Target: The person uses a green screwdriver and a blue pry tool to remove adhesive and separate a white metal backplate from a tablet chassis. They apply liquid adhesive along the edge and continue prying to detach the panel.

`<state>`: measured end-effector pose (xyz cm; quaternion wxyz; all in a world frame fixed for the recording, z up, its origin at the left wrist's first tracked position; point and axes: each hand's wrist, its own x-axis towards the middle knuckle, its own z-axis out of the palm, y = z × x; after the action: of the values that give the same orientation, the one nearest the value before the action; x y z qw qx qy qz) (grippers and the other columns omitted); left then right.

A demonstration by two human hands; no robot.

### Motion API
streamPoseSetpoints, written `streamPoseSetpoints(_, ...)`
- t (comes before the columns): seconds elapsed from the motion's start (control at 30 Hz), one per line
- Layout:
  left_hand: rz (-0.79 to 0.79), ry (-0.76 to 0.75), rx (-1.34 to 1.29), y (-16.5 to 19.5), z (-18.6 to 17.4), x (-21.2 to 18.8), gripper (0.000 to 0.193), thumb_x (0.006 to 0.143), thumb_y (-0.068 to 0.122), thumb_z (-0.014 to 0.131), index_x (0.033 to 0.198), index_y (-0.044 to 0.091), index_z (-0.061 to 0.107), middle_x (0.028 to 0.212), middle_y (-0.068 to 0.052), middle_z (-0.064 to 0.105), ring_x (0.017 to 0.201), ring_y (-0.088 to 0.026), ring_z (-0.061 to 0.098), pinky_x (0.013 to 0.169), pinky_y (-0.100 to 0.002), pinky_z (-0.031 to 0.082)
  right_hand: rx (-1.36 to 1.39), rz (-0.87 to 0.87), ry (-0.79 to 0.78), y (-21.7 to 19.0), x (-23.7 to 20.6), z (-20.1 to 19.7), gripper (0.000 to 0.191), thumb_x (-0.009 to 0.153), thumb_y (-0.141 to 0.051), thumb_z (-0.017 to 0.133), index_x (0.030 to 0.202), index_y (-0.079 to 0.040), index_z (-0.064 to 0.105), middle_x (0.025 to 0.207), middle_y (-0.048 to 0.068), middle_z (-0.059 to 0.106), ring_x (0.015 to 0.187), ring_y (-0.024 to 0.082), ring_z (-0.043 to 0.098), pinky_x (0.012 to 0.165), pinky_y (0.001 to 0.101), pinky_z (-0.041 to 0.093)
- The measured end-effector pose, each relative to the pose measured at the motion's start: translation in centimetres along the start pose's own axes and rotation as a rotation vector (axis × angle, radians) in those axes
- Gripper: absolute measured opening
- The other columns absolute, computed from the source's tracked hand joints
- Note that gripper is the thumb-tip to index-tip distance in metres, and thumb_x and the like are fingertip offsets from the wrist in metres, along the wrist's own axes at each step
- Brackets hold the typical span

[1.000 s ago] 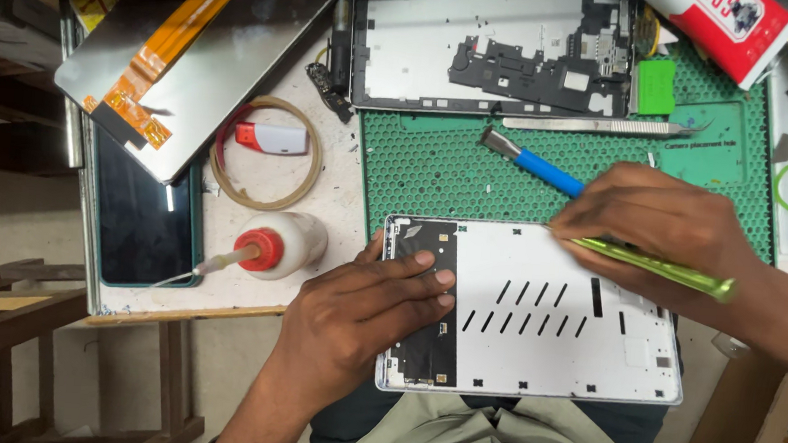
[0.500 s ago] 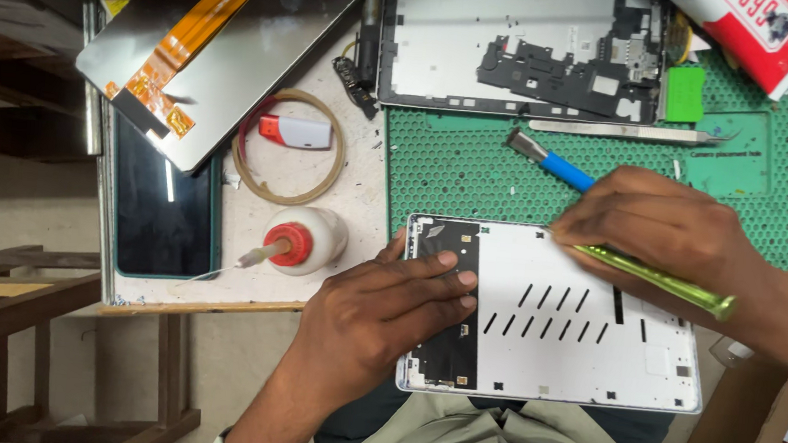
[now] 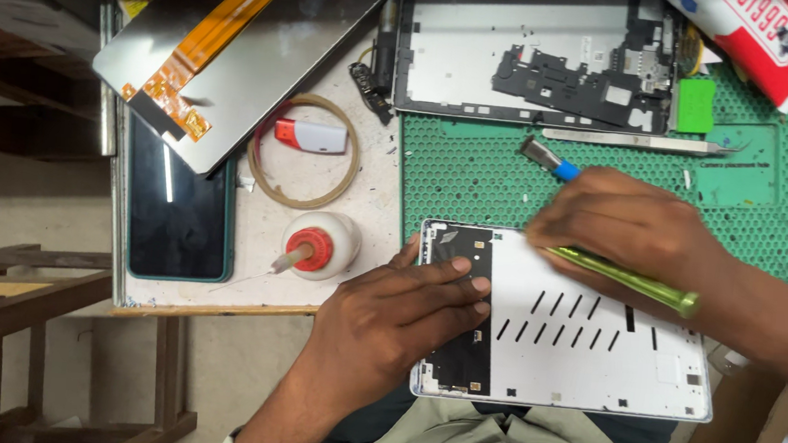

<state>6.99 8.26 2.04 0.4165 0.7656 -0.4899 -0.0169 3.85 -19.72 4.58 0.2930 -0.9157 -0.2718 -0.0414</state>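
While the left hand (image 3: 396,320) is lying flat and open on the dark strip at the left end of the white back panel (image 3: 590,345), pinning it at the near edge of the bench, the right hand (image 3: 632,236) is closing around a green-handled tool (image 3: 624,279), whose tip is hidden under the fingers. The panel is lying inner face up and already separated from the metal frame (image 3: 519,63) resting at the far edge of the green mat (image 3: 472,176), so opening-up looks done, while work on the panel seems to be only under way. The panel is overhanging the bench edge toward the lap. Open mat is showing between panel and frame, though tweezers (image 3: 635,140) and a blue-handled tool (image 3: 549,159) are lying there; a glue bottle (image 3: 322,244) is standing just left.
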Motion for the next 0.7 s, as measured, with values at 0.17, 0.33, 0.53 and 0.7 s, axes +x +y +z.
streamPoseSetpoints(0.17,0.013,-0.008,0.007,-0.1,0.1,-0.1,0.020,0.090,0.012,0.069,0.107,0.017,0.079,0.118,0.002,0.076,0.124,-0.019,0.069,0.113,-0.045,0.053,0.058,-0.112,0.036,0.6,1.3,1.9,0.014,0.087,-0.010,0.076,0.097,-0.002,0.070,0.100,0.010,0.075,0.095,0.024,0.071,0.079,0.0355,0.059)
streamPoseSetpoints(0.33,-0.001,-0.004,-0.001,0.2,-0.2,0.1,0.018,0.091,0.014,0.070,0.106,0.018,0.079,0.119,0.002,0.076,0.124,-0.018,0.069,0.114,-0.045,0.052,0.062,-0.157,0.008,-0.2,3.5,2.0,0.019,0.084,-0.008,0.075,0.100,0.001,0.071,0.100,0.012,0.075,0.096,0.028,0.069,0.080,0.0380,0.059)
streamPoseSetpoints(0.53,0.002,0.004,-0.005,-0.1,-0.3,-0.3,0.020,0.091,0.014,0.069,0.107,0.017,0.079,0.121,0.002,0.075,0.124,-0.019,0.069,0.115,-0.047,0.051,-0.034,0.041,-0.013,-1.8,1.1,-0.5,0.013,0.084,-0.012,0.075,0.093,-0.003,0.071,0.099,0.011,0.074,0.097,0.023,0.072,0.082,0.0352,0.061)
streamPoseSetpoints(0.7,0.012,0.001,0.000,0.1,-0.1,-0.3,0.019,0.090,0.015,0.070,0.107,0.018,0.079,0.121,0.002,0.075,0.124,-0.019,0.069,0.115,-0.046,0.052,0.051,-0.121,0.040,-0.6,2.2,1.8,0.018,0.082,-0.007,0.077,0.096,0.001,0.070,0.098,0.012,0.074,0.093,0.027,0.071,0.078,0.0368,0.059)
